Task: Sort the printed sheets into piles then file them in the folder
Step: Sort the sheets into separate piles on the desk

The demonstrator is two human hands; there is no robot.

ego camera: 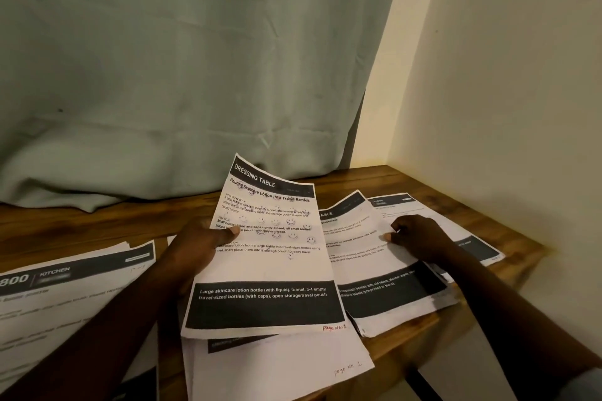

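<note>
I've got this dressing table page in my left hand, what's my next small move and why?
Probably lay the held sheet in your left hand onto the right pile under your right hand: its header also ends in ABLE, whereas the KITCHEN pile doesn't match.

L hand (195, 238) raised, thumb pinching sheet (270, 264); R hand (420, 238) knuckles up, fingers curled, grip unclear.

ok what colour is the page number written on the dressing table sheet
Red page number on the dressing table sheet; head view.
</note>
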